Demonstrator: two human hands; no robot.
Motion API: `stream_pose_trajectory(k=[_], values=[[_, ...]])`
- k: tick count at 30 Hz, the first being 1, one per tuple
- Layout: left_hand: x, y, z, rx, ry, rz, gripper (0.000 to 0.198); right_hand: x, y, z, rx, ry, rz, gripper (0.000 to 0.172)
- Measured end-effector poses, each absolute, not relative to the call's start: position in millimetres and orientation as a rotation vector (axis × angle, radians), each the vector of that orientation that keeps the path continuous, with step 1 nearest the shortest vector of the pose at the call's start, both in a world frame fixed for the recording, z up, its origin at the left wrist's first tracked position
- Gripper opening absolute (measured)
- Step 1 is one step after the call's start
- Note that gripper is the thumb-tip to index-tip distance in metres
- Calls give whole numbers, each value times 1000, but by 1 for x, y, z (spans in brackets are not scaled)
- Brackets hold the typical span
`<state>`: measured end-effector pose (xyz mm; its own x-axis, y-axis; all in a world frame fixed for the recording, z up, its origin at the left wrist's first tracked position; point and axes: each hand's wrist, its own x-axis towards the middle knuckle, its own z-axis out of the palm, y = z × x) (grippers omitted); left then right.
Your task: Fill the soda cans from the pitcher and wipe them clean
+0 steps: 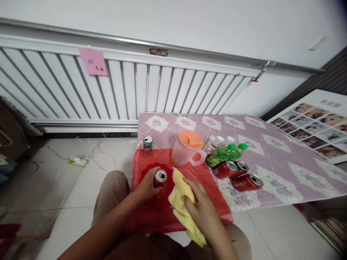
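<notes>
My left hand [148, 186] is wrapped round a red can [161, 177] with an opened top, upright over the red cloth [200, 187]. In my right hand [199, 202] is a yellow cloth [180, 191], which hangs down towards my lap. The yellow cloth and the can are a small gap apart. Just beyond my hands stands a clear pitcher [180, 153] with an orange lid. A small green can [148, 143] is upright at the red cloth's far left corner.
Right of the pitcher, green-capped bottles [221, 155] and several cans, one a red can [246, 182], lie on the patterned tablecloth [271, 144]. Behind is a white radiator [157, 86]. A photo board [317, 122] leans at the right. A power strip [78, 161] lies on the floor.
</notes>
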<state>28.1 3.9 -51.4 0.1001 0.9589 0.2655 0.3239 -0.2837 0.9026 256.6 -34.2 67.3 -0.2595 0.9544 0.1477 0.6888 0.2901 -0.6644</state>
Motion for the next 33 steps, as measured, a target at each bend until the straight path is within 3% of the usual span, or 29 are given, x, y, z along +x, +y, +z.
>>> stream_pose_trajectory(k=[8,15,21,25,30,33], values=[[34,1,-55,1688,1338,1204,74,202,-29,68,-1777,-2309,512,61],[33,-4,-62,1659,1381,1249,60,190,-50,82,-1678,-2456,777,59],[36,-3,-56,1701,1499,1226,81,205,-48,88,-1787,-2354,649,58],[38,-1,-53,1721,1502,1193,72,199,-39,83,-1903,-2367,538,57],[31,-4,-53,1701,1352,1201,80,192,-35,78,-1927,-2394,530,58],[27,-5,-47,1613,1243,1148,73,193,-34,79,-1914,-2399,539,57]])
